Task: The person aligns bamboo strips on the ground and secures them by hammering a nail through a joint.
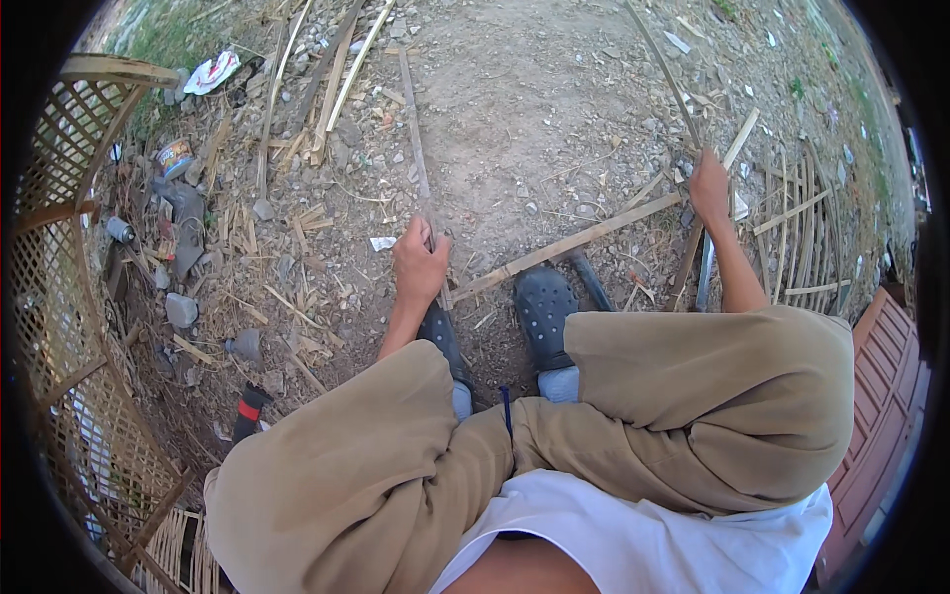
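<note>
My left hand [416, 262] is closed in a pinch on a long thin wooden strip [415, 139], which runs away from me over the dirt. The strip's near end reaches down beside my left shoe [440, 337]. Farther right, my right hand [709, 188] is wrapped round another long thin strip [665, 74] that stretches toward the far ground. Between the two strips a flat pale slat [574, 243] lies crosswise, from near my left hand to just below my right. A short pale strip [740, 139] shows beside my right fingers; whether they hold it too I cannot tell.
Loose slats [339, 84] and wood chips litter the left ground. A latticework panel [59, 198] stands at the far left, with a black-and-red handle [250, 411] nearer me. A dark bar [591, 282] lies by my right shoe [544, 312]. Slatted strips [802, 228] lie at right, beyond a reddish-brown panel [881, 386].
</note>
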`<action>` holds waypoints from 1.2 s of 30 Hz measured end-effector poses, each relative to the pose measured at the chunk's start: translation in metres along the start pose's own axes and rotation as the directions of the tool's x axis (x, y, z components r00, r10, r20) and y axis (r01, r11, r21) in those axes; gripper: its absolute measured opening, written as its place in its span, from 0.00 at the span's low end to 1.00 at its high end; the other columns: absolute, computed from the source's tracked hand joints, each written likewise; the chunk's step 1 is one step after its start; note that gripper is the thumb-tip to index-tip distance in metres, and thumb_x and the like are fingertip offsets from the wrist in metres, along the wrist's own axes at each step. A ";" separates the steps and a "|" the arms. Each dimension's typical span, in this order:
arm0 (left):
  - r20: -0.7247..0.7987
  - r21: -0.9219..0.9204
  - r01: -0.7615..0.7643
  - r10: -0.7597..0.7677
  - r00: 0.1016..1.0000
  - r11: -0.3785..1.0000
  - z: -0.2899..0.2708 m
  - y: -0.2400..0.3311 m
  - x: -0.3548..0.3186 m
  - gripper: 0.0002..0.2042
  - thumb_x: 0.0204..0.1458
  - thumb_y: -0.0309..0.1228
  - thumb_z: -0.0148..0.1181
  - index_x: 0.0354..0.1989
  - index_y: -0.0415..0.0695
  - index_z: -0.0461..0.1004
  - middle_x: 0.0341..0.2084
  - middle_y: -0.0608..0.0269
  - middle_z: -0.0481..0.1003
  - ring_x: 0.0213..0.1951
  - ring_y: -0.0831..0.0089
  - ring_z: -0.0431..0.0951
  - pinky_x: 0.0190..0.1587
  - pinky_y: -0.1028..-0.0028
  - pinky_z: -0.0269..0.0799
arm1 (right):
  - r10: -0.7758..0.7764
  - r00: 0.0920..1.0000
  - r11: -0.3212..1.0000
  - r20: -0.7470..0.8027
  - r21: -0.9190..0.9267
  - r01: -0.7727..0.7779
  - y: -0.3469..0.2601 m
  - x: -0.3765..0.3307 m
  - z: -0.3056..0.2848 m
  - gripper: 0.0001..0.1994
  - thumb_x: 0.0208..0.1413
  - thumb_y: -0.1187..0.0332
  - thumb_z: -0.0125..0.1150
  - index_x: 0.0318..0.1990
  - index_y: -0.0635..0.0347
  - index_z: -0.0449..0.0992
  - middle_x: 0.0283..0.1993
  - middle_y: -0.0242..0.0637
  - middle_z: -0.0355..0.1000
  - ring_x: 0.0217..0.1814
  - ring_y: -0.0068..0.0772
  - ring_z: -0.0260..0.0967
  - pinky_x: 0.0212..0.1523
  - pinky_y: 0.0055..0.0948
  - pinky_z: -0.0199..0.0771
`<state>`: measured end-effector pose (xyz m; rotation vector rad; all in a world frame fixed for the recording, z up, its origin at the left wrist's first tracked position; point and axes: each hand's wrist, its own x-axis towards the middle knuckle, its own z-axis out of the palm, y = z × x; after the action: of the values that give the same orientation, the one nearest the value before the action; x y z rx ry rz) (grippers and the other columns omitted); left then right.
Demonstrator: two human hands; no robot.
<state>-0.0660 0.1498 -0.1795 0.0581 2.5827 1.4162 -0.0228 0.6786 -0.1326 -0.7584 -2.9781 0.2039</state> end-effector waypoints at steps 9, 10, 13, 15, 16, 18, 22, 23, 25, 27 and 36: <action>0.016 0.162 -0.227 0.227 0.974 0.960 0.008 -0.002 0.032 0.11 0.57 0.27 0.63 0.39 0.38 0.66 0.26 0.41 0.75 0.30 0.37 0.79 0.33 0.45 0.71 | -0.126 0.794 0.193 0.594 0.800 -0.568 -0.241 -0.012 0.002 0.12 0.79 0.67 0.45 0.46 0.60 0.76 0.34 0.27 0.66 0.31 0.23 0.62 0.32 0.28 0.70; 0.016 0.168 -0.215 0.215 0.976 0.962 0.012 -0.002 0.036 0.11 0.57 0.27 0.63 0.39 0.38 0.66 0.26 0.41 0.75 0.30 0.37 0.79 0.33 0.45 0.71 | -0.145 0.750 0.053 0.646 0.762 -0.646 -0.260 -0.022 0.003 0.11 0.78 0.68 0.47 0.47 0.61 0.77 0.35 0.29 0.66 0.32 0.23 0.62 0.30 0.27 0.68; 0.024 0.310 -0.263 0.268 0.963 0.914 0.024 0.013 0.054 0.12 0.58 0.31 0.64 0.41 0.39 0.68 0.30 0.40 0.79 0.33 0.37 0.82 0.35 0.44 0.74 | -0.230 0.699 0.076 0.677 0.729 -0.681 -0.273 -0.040 0.039 0.10 0.77 0.69 0.51 0.50 0.62 0.79 0.35 0.29 0.66 0.33 0.21 0.61 0.31 0.25 0.67; -0.037 0.377 -0.233 0.266 0.963 0.896 0.025 0.016 0.063 0.14 0.57 0.33 0.67 0.42 0.41 0.68 0.27 0.43 0.80 0.32 0.39 0.83 0.34 0.46 0.75 | -0.269 0.670 0.166 0.692 0.718 -0.676 -0.281 -0.050 0.054 0.10 0.77 0.69 0.52 0.49 0.63 0.79 0.35 0.28 0.66 0.32 0.22 0.61 0.30 0.26 0.67; -0.034 0.385 -0.232 0.265 0.964 0.893 0.026 0.017 0.067 0.14 0.57 0.33 0.67 0.42 0.41 0.68 0.27 0.43 0.80 0.32 0.39 0.83 0.34 0.46 0.75 | -0.295 0.642 0.259 0.707 0.706 -0.659 -0.282 -0.053 0.060 0.09 0.76 0.69 0.54 0.49 0.63 0.80 0.34 0.28 0.66 0.31 0.22 0.61 0.29 0.26 0.66; -0.041 0.468 -0.142 0.182 0.982 0.872 0.028 0.018 0.071 0.15 0.57 0.35 0.68 0.43 0.41 0.69 0.28 0.43 0.81 0.32 0.39 0.83 0.35 0.45 0.77 | -0.286 0.678 0.352 0.677 0.733 -0.582 -0.291 -0.061 0.068 0.08 0.74 0.69 0.59 0.48 0.64 0.81 0.33 0.29 0.70 0.30 0.22 0.66 0.29 0.27 0.68; -0.096 0.510 -0.117 0.191 0.977 0.852 0.030 0.017 0.070 0.16 0.56 0.36 0.69 0.43 0.41 0.69 0.27 0.43 0.81 0.30 0.39 0.83 0.34 0.44 0.76 | -0.265 0.768 0.551 0.583 0.745 -0.375 -0.308 -0.061 0.087 0.06 0.71 0.72 0.62 0.49 0.65 0.80 0.33 0.31 0.75 0.28 0.21 0.71 0.28 0.26 0.71; -0.112 0.505 -0.114 0.196 0.974 0.856 0.034 0.015 0.070 0.16 0.56 0.37 0.69 0.43 0.42 0.69 0.27 0.43 0.81 0.30 0.39 0.83 0.34 0.43 0.76 | -0.263 0.798 0.602 0.543 0.738 -0.304 -0.309 -0.059 0.094 0.07 0.70 0.72 0.64 0.48 0.67 0.80 0.31 0.33 0.76 0.26 0.22 0.74 0.27 0.27 0.73; -0.130 0.500 -0.114 0.204 0.970 0.859 0.038 0.015 0.069 0.16 0.56 0.37 0.69 0.42 0.42 0.69 0.26 0.44 0.81 0.30 0.40 0.83 0.33 0.43 0.76 | -0.248 0.848 0.665 0.469 0.719 -0.204 -0.305 -0.050 0.117 0.08 0.66 0.71 0.68 0.45 0.67 0.81 0.34 0.43 0.79 0.34 0.37 0.79 0.35 0.36 0.77; -0.105 0.472 -0.134 0.207 0.973 0.871 0.034 0.011 0.070 0.15 0.55 0.37 0.69 0.41 0.42 0.69 0.26 0.44 0.81 0.29 0.40 0.83 0.33 0.43 0.76 | -0.256 0.886 0.714 0.387 0.694 -0.097 -0.312 -0.040 0.121 0.10 0.62 0.69 0.71 0.42 0.68 0.81 0.37 0.52 0.82 0.43 0.52 0.84 0.44 0.46 0.80; -0.122 0.486 -0.156 0.244 0.962 0.860 0.033 0.005 0.073 0.15 0.57 0.38 0.66 0.40 0.41 0.69 0.26 0.43 0.80 0.29 0.39 0.82 0.33 0.43 0.76 | -0.297 0.900 0.752 0.320 0.659 0.014 -0.314 -0.015 0.107 0.18 0.60 0.70 0.72 0.50 0.69 0.71 0.43 0.63 0.79 0.50 0.69 0.78 0.50 0.54 0.78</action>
<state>-0.1318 0.1892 -0.2032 0.2914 3.0966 0.8337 -0.1679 0.3859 -0.1936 -0.3913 -2.9428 1.4557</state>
